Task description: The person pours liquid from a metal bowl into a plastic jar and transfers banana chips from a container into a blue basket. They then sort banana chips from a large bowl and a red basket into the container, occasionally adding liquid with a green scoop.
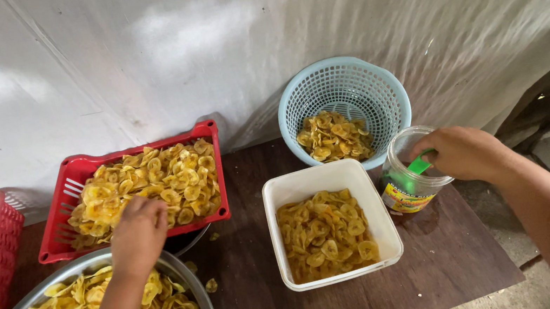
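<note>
Clear plastic jar (407,179) at the right edge of the surface (263,276), mouth covered by the right hand (462,151), grip pinching a green scoop (421,164) inside it. Left hand (138,235) above the steel bowl (197,285) of yellow chips at the near left corner, grip curled, contents impossible to tell. White tub (325,182) of chips mid-surface; blue basket (344,89) behind the jar; red crate (205,132) at the back left edge.
</note>
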